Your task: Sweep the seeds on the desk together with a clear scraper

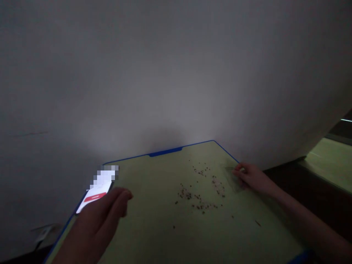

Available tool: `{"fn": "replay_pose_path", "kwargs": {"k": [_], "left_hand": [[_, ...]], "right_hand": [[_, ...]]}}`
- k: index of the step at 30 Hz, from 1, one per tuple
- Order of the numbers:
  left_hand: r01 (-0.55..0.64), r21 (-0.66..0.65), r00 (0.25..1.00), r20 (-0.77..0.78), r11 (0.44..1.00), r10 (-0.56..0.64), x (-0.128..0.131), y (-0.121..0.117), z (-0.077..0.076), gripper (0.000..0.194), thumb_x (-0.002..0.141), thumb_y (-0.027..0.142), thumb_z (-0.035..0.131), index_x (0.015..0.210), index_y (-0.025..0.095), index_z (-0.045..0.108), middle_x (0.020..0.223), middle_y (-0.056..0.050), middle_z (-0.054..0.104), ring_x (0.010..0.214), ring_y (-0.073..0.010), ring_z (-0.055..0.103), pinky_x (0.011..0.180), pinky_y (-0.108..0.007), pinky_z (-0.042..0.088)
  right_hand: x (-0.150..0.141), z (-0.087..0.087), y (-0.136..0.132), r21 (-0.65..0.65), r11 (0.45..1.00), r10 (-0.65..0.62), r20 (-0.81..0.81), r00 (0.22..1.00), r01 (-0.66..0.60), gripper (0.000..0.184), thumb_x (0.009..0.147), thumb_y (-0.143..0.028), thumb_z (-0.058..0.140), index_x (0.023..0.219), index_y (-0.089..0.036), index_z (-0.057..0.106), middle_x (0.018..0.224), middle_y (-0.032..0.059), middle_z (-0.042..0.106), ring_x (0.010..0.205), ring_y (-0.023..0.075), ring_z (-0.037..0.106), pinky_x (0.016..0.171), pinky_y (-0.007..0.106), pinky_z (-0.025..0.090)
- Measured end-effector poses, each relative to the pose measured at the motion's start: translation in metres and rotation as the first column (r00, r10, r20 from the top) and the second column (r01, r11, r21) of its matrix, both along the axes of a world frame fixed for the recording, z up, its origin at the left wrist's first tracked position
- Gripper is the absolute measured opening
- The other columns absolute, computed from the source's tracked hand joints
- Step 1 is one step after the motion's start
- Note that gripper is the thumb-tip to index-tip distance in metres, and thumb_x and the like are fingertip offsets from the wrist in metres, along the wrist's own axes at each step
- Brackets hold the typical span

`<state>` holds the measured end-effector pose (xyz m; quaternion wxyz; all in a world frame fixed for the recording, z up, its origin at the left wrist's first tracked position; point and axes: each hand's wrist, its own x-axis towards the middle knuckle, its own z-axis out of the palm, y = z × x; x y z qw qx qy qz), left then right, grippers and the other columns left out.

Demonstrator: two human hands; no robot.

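My right hand (pixel 249 177) is at the right side of the pale table (pixel 145 234), its fingers pinched on a small clear plastic piece (pixel 233 179), perhaps a bag. To the left of it, many tiny dark bits (pixel 202 207) lie scattered in loose clusters on the tabletop. My left hand (pixel 103 214) is at the table's left side, fingers curled together. Whatever those fingers may hold is hidden. Just beyond the left hand lies a phone (pixel 96 192) with a lit screen and a red button on it.
A blue rim edges the table, with a thicker blue strip (pixel 165 151) on the far side. A grey wall (pixel 170 80) rises right behind it. Another pale surface (pixel 330 161) is at the far right. One thin dark sliver (pixel 257 223) lies near my right forearm.
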<state>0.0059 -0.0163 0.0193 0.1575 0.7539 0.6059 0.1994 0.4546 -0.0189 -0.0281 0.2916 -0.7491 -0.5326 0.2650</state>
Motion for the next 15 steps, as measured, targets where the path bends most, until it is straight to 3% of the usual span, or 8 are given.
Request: {"fn": "replay_pose_path", "kwargs": {"k": [3,9,15], "left_hand": [[0.052,-0.040,0.997,-0.062,0.998,-0.055,0.020,0.020,0.001,0.047,0.087,0.058,0.025,0.073,0.022,0.053,0.060,0.001,0.056,0.059,-0.0171,0.056,0.057,-0.031,0.042],[0.037,-0.102,0.994,-0.097,0.994,-0.047,0.019,0.023,-0.015,0.043,0.087,0.055,0.025,0.075,0.023,0.050,0.066,-0.001,0.060,0.066,-0.0189,0.058,0.061,-0.030,0.038],[0.006,-0.114,0.995,-0.103,0.993,-0.018,0.011,0.023,-0.014,0.043,0.087,0.055,0.024,0.073,0.022,0.048,0.065,0.000,0.057,0.064,-0.0185,0.056,0.059,-0.029,0.037]], "right_hand": [[0.000,-0.005,0.026,-0.022,1.000,0.002,0.072,0.997,0.000,0.015,0.087,-0.029,0.042,0.079,-0.019,0.050,0.047,-0.0015,0.057,0.038,0.0121,0.051,0.042,0.023,0.038],[-0.022,-0.007,0.068,-0.052,0.998,0.050,0.265,0.963,-0.037,0.022,0.090,-0.031,0.045,0.085,-0.014,0.058,0.054,0.0032,0.061,0.048,0.0146,0.057,0.053,0.027,0.042],[-0.049,-0.007,0.106,-0.113,0.989,0.135,0.365,0.921,-0.100,0.026,0.091,-0.034,0.052,0.108,-0.015,0.059,0.105,0.0070,0.062,0.087,0.0180,0.061,0.076,0.037,0.051]]}}
